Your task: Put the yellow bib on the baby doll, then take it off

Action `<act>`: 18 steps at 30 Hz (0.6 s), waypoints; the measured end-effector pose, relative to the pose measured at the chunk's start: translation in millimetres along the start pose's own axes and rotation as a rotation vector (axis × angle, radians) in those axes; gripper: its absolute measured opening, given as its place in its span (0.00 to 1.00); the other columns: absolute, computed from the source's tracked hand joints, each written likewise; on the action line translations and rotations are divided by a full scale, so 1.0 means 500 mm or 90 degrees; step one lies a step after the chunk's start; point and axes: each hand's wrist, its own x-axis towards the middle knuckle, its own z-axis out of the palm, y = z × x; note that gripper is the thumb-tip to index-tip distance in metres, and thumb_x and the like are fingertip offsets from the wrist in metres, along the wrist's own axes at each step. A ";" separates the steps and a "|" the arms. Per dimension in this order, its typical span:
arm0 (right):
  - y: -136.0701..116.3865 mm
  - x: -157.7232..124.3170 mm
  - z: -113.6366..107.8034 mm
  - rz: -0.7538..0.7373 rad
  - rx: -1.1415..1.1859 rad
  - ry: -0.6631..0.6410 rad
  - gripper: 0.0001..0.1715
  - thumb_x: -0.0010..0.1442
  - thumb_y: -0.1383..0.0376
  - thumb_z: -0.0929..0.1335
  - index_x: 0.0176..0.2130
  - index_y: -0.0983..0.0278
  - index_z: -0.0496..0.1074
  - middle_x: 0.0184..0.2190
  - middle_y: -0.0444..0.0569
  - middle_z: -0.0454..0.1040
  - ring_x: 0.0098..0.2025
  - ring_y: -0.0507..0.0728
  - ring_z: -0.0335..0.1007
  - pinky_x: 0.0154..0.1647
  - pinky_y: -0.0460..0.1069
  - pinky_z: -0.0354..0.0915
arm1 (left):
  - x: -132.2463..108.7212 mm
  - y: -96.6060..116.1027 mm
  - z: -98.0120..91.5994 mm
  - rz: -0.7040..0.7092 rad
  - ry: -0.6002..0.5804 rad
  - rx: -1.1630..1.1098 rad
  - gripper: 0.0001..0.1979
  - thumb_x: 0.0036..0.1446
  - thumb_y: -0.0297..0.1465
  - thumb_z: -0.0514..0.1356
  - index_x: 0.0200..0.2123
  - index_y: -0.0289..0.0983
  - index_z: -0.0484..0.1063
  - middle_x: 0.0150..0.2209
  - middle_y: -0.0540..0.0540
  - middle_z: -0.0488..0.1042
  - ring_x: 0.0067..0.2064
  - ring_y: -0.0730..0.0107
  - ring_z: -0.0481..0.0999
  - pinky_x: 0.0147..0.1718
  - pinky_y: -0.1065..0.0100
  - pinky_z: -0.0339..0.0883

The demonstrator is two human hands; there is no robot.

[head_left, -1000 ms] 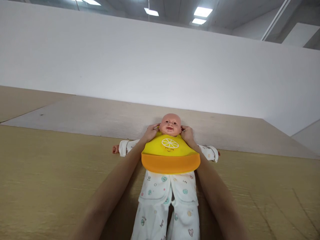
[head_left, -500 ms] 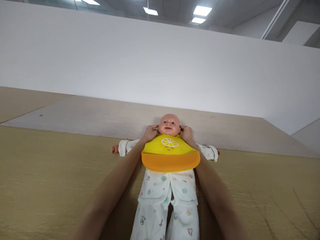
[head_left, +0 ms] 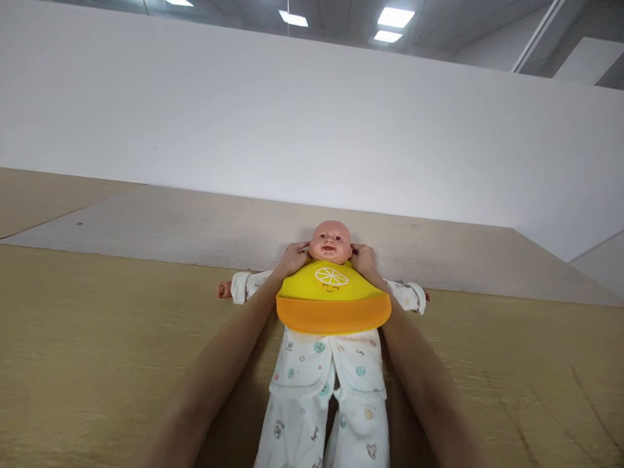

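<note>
A baby doll [head_left: 332,242] in white printed pyjamas lies on its back on a tan surface [head_left: 97,351], arms spread. A yellow bib [head_left: 332,296] with an orange pocket covers its chest. My left hand [head_left: 292,258] is curled at the left side of the doll's neck, fingers closed on the bib's strap end. My right hand [head_left: 363,260] is curled at the right side of the neck on the other strap end. The straps themselves are hidden behind the neck and my fingers.
A paler wooden board [head_left: 195,227] lies behind the doll's head, ending at a white wall [head_left: 312,130]. Ceiling lights [head_left: 394,18] show above the wall. The tan surface stretches out to both sides of the doll.
Both hands stay at the doll's neck. The doll and bib have barely shifted in the picture; the view moved slightly.
</note>
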 end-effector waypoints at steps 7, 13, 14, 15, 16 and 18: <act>0.003 0.002 0.003 -0.013 0.112 -0.012 0.22 0.52 0.59 0.63 0.38 0.70 0.78 0.37 0.54 0.79 0.39 0.57 0.73 0.37 0.46 0.68 | 0.001 0.000 0.000 -0.014 0.003 -0.033 0.24 0.43 0.27 0.57 0.45 0.31 0.79 0.39 0.44 0.82 0.39 0.59 0.78 0.34 0.68 0.70; -0.015 -0.002 -0.007 0.028 0.192 -0.045 0.21 0.55 0.60 0.63 0.39 0.70 0.79 0.42 0.54 0.79 0.45 0.59 0.75 0.46 0.49 0.70 | -0.001 0.007 -0.002 -0.055 0.058 -0.001 0.33 0.41 0.22 0.57 0.56 0.28 0.73 0.41 0.40 0.82 0.35 0.61 0.78 0.32 0.67 0.70; -0.017 -0.002 -0.009 0.035 0.201 -0.046 0.21 0.55 0.61 0.63 0.39 0.70 0.79 0.42 0.54 0.79 0.45 0.58 0.75 0.46 0.49 0.70 | -0.002 0.009 -0.002 -0.063 0.070 0.006 0.34 0.41 0.22 0.57 0.56 0.27 0.72 0.43 0.39 0.81 0.35 0.61 0.78 0.32 0.67 0.71; -0.019 -0.001 -0.010 0.038 0.204 -0.045 0.20 0.55 0.61 0.63 0.38 0.70 0.79 0.42 0.54 0.79 0.44 0.58 0.75 0.46 0.49 0.70 | -0.002 0.011 -0.002 -0.067 0.082 0.011 0.33 0.42 0.22 0.57 0.55 0.27 0.72 0.45 0.38 0.80 0.37 0.61 0.78 0.34 0.66 0.71; -0.019 -0.001 -0.010 0.039 0.200 -0.045 0.20 0.55 0.62 0.63 0.38 0.70 0.79 0.42 0.54 0.79 0.44 0.58 0.75 0.46 0.49 0.70 | -0.001 0.012 -0.002 -0.067 0.093 0.014 0.31 0.42 0.22 0.57 0.53 0.27 0.74 0.47 0.37 0.80 0.39 0.60 0.79 0.36 0.66 0.72; -0.020 0.002 -0.011 0.034 0.178 -0.050 0.21 0.55 0.63 0.62 0.38 0.71 0.79 0.42 0.54 0.79 0.44 0.58 0.75 0.45 0.49 0.70 | 0.000 0.015 -0.001 -0.064 0.105 0.014 0.25 0.43 0.23 0.57 0.47 0.30 0.77 0.49 0.38 0.79 0.45 0.58 0.78 0.42 0.66 0.72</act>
